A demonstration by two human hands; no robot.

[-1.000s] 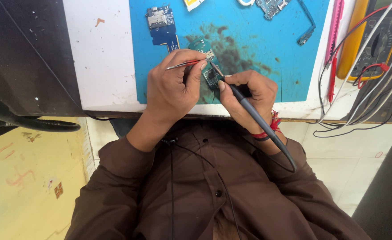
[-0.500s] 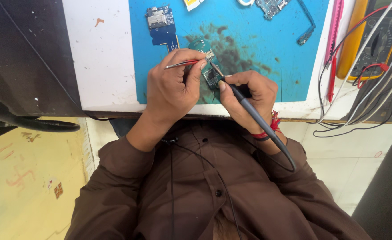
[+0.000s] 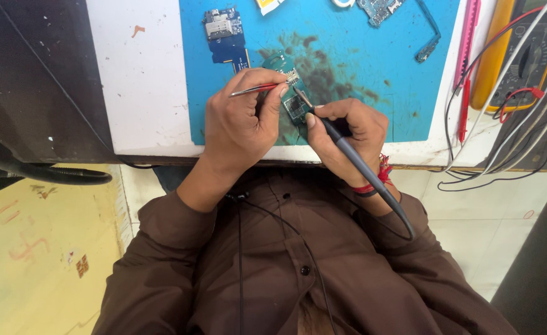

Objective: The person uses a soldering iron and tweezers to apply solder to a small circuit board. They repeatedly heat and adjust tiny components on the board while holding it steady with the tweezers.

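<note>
My left hand (image 3: 242,121) grips thin metal tweezers (image 3: 258,89) whose tips hold a small metal part over a green circuit board (image 3: 293,105). My right hand (image 3: 351,133) holds a black soldering iron (image 3: 354,158) like a pen, its tip touching the board just below the tweezers' tips. The board lies on a blue work mat (image 3: 348,68) with a dark burnt patch, and my hands hide most of it. The iron's cable runs back over my right wrist.
A blue circuit board (image 3: 225,34) lies on the mat behind my left hand. Another board (image 3: 378,7) and a flex strip (image 3: 428,37) lie at the back. A yellow multimeter (image 3: 521,56) with red, black and white leads sits at right. White tabletop (image 3: 143,80) lies left.
Both hands stay almost still. The tweezers and the iron's tip shift only very slightly over the board.
</note>
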